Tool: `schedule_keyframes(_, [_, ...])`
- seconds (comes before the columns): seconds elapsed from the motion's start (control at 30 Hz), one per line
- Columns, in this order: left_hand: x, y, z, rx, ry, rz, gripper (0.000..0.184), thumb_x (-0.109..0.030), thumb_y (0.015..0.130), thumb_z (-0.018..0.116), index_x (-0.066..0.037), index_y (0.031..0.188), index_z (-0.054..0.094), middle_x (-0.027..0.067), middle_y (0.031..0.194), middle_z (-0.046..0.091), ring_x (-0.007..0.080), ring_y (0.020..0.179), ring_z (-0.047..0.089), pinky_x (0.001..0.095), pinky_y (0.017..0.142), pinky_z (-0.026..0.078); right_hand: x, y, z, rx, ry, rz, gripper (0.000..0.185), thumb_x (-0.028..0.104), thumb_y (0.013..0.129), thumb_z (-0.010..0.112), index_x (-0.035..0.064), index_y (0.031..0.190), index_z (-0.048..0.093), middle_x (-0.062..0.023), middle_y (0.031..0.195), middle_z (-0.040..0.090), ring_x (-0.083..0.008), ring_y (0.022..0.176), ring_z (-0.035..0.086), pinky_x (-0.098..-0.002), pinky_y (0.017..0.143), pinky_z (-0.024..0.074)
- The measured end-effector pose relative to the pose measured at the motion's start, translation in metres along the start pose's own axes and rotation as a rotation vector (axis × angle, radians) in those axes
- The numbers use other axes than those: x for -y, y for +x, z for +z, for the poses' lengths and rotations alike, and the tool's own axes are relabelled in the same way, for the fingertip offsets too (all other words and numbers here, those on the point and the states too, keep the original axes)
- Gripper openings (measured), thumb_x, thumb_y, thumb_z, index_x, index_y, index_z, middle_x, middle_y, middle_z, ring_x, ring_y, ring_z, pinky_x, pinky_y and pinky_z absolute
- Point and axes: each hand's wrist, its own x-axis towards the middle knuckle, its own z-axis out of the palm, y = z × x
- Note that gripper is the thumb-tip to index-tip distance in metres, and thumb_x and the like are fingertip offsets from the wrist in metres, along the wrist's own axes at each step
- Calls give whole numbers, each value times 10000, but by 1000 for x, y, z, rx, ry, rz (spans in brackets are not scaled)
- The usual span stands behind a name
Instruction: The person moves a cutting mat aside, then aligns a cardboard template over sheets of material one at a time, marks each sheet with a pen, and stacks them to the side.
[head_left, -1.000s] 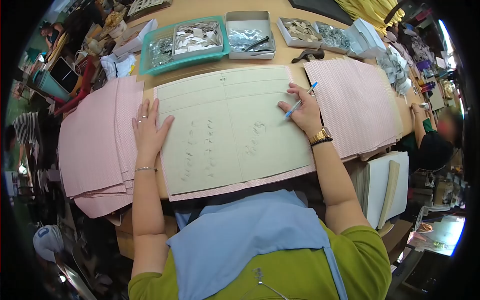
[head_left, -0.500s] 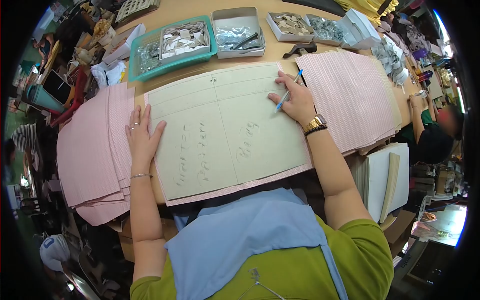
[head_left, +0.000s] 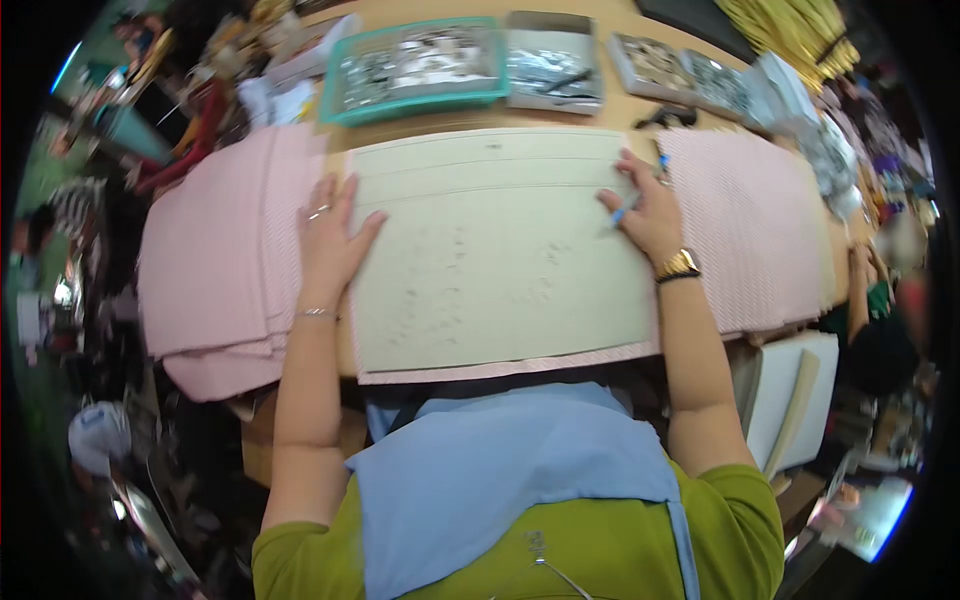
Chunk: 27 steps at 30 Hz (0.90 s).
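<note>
A large grey-green cardboard template (head_left: 500, 260) with ruled lines and handwriting lies flat in front of me. A pink patterned sheet (head_left: 520, 368) shows beneath it along the near edge. At the template's left edge rests my left hand (head_left: 335, 245), fingers spread and thumb over the card, holding nothing. My right hand (head_left: 652, 220) is at the upper right edge, closed around a blue-tipped pen (head_left: 622, 211). Its index finger and thumb reach onto the card. Motion blur softens the writing and the pen.
Pink sheets (head_left: 205, 250) are stacked on the left, and another pink stack (head_left: 745, 230) is on the right. Along the back stand a teal basket (head_left: 415, 110), a box of bagged parts (head_left: 553, 100) and small parts boxes (head_left: 650, 75). A co-worker's arm (head_left: 858, 285) appears far right.
The view has turned and shifted, so the template sits straighter and further right in the picture. Both hands stay at its edges; the pen remains in my right hand.
</note>
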Motion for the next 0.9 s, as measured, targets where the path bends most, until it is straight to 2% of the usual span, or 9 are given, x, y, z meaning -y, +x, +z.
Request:
schedule_keyframes(0.17, [-1,-3,-1,-12,-41,-7,732,-605,851,561,-170,1427,442,191,1494,345,351,1409,271,569,1130,164,2,0,1,-36,44,-66,526,296,774,777,67,1199,567,-122,1344,564,-297,1119,608,-366,938,484])
schedule_keyframes(0.27, [-1,-3,-1,-22,-60,-10,702,-563,852,590,-176,1422,451,175,1500,338,330,1409,280,592,1117,169,8,0,-2,-24,-15,-48,505,284,767,788,64,1169,575,-121,1367,547,-292,1121,604,-351,945,485])
schedule_keyframes(0.57, [-2,-4,1,-26,-25,-10,699,-549,863,582,-185,1439,428,181,1503,328,318,1428,243,596,1115,181,2,0,1,-63,4,-118,497,299,769,786,73,1162,584,-117,1364,549,-282,1133,592,-355,947,485])
schedule_keyframes(0.67, [-12,-4,-1,-184,96,85,653,-517,870,585,-163,1404,462,180,1484,360,329,1400,296,606,1098,218,7,0,-1,-26,-24,-53,499,306,766,788,80,1162,586,-121,1358,553,-287,1131,591,-361,953,482])
schedule_keyframes(0.77, [-20,10,-6,57,89,403,594,-461,882,586,-153,1376,472,170,1454,404,359,1344,377,615,1077,258,9,0,-6,10,-36,-41,508,320,760,791,85,1162,587,-127,1351,558,-296,1124,593,-369,941,486])
schedule_keyframes(0.8, [-27,12,-4,86,61,358,632,-492,854,607,-161,1375,467,178,1445,412,366,1324,399,614,1070,272,8,1,-7,-5,-94,-104,515,354,778,769,89,1178,583,-134,1313,585,-305,1061,622,-382,909,498])
schedule_keyframes(0.9, [-52,12,-14,218,36,238,793,-598,745,670,-193,1387,441,212,1418,426,390,1277,447,612,1045,314,11,4,-15,37,-143,-16,483,381,837,705,92,1204,579,-151,1166,651,-321,974,644,-399,858,505])
